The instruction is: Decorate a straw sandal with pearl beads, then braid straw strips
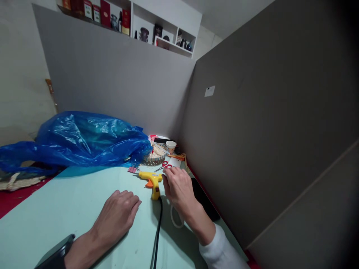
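Note:
A yellow hot glue gun (151, 180) with an orange trigger lies on the pale green table cover, its nozzle pointing left. Its black cord (159, 224) runs toward me. My right hand (178, 183) is closed at the rear end of the gun, fingertips pinched together; what they hold, if anything, is hidden. Left of the gun, my left hand (120, 208) rests on the cover with its fingers curled in and nothing visible in them. Beneath my right wrist, a white loop (176, 220) shows. Red-handled scissors (164, 165) lie just beyond the gun.
A large blue plastic bag (86, 140) fills the back left. Behind the scissors are a woven basket (154, 158) and a paper cup (171, 146). A dark flat object (204, 200) lies along the right grey partition (252, 130). Pink clips (132, 169) sit near the nozzle.

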